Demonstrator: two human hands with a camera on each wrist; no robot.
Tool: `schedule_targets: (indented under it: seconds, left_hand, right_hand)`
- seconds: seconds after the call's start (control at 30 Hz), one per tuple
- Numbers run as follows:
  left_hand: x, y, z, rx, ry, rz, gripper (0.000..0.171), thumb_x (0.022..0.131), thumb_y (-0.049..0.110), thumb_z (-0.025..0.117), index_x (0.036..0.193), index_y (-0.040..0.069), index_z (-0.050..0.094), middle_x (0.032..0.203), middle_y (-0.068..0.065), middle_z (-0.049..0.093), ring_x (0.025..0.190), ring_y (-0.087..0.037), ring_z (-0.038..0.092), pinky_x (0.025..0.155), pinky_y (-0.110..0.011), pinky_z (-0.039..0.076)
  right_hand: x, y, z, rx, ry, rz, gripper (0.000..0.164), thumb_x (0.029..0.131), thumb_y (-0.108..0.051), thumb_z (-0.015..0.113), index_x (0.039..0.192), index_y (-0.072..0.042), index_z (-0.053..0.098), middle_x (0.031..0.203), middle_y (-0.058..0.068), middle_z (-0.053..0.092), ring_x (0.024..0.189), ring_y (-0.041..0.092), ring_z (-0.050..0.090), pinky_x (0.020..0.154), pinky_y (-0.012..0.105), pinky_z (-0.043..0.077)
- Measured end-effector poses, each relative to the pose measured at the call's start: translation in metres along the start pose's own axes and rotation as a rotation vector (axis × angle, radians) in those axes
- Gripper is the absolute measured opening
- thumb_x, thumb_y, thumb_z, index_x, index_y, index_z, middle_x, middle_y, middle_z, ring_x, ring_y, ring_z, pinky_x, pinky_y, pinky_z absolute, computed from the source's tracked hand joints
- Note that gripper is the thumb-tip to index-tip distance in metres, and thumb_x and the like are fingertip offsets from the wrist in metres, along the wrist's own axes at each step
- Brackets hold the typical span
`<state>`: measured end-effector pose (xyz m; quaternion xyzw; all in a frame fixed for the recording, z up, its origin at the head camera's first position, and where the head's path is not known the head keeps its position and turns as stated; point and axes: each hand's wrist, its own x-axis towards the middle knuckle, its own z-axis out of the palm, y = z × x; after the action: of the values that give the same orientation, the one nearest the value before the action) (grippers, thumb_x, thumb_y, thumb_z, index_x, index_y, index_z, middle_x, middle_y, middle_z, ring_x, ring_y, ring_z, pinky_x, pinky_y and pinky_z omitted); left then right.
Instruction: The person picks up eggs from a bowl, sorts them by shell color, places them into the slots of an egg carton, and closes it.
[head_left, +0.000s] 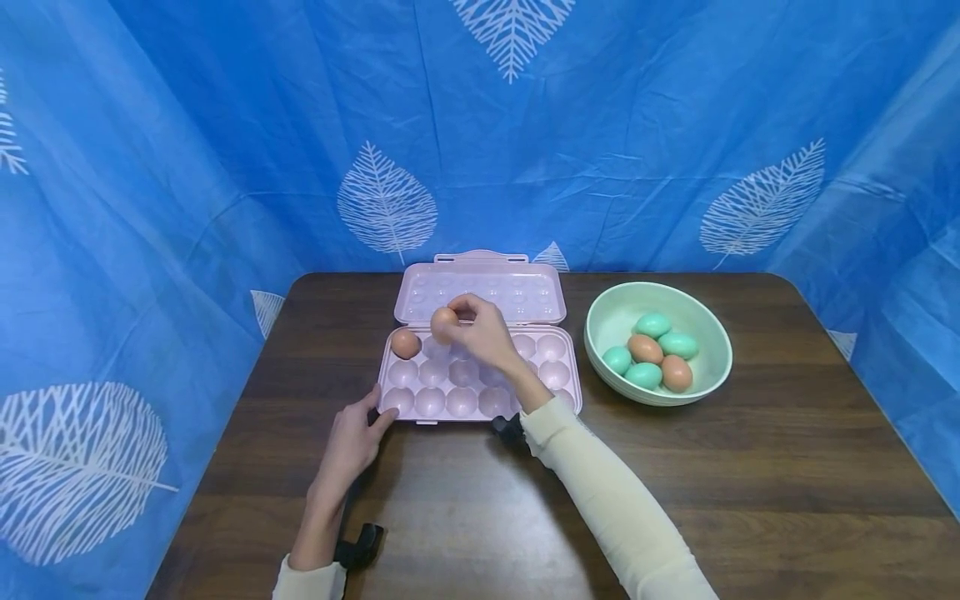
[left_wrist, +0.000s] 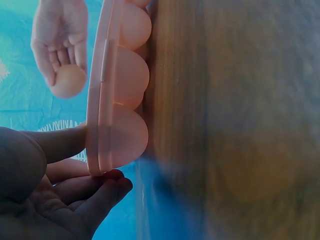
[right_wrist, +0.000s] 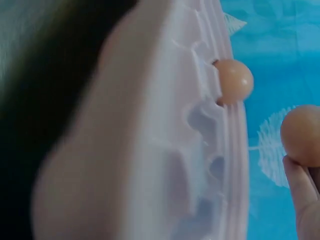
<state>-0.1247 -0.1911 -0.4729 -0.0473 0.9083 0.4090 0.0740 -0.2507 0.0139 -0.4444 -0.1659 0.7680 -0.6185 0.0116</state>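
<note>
A pale pink egg tray [head_left: 480,421] lies on the table with its lid [head_left: 525,292] folded back behind it. One brown egg [head_left: 406,343] sits in the back left cup. Over the back row, my right hand [head_left: 483,333] pinches another brown egg [head_left: 444,324] between thumb and fingers; it shows above the tray in the right wrist view as well. My left hand [head_left: 352,437] grips the tray's front left corner, with the thumb on one side of the rim and fingertips [left_wrist: 117,187] under it in the left wrist view.
To the right of the tray stands a light green bowl [head_left: 600,367] holding green eggs [head_left: 678,344] and brown eggs [head_left: 677,373]. A blue curtain [head_left: 525,167] with white leaf prints hangs behind the dark wooden table [head_left: 795,450].
</note>
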Motion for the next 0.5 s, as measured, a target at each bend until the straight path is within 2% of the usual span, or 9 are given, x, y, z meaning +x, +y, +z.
schedule_targets:
  seconds: [0.13,0.33,0.5]
  left_hand:
    - [0.001,0.000,0.001,0.005,0.003,-0.015,0.059,0.091,0.017,0.058,0.139,-0.004,0.030,0.142,-0.020,0.030,0.129,-0.033,0.029,0.100,-0.047,0.029]
    - [0.003,0.000,0.000,0.014,0.008,-0.034,0.060,0.091,0.018,0.058,0.139,-0.003,0.030,0.142,-0.019,0.030,0.129,-0.032,0.029,0.101,-0.048,0.028]
    - [0.002,-0.001,-0.001,0.026,0.026,0.000,0.059,0.091,0.020,0.058,0.138,-0.004,0.032,0.141,-0.020,0.031,0.128,-0.033,0.031,0.101,-0.048,0.029]
  right_hand:
    - [0.004,0.007,0.008,-0.035,-0.001,0.034,0.026,0.077,-0.012,0.070,0.100,-0.005,0.060,0.098,0.004,0.061,0.095,0.017,0.058,0.084,0.028,0.048]
    - [0.006,0.020,0.018,-0.122,-0.029,0.078,0.027,0.075,-0.012,0.068,0.101,-0.008,0.061,0.097,0.001,0.062,0.092,0.015,0.058,0.083,0.026,0.047]
    - [0.006,0.025,0.024,-0.065,-0.022,0.112,0.030,0.073,-0.006,0.068,0.102,-0.004,0.060,0.098,0.006,0.062,0.092,0.018,0.059,0.081,0.027,0.048]
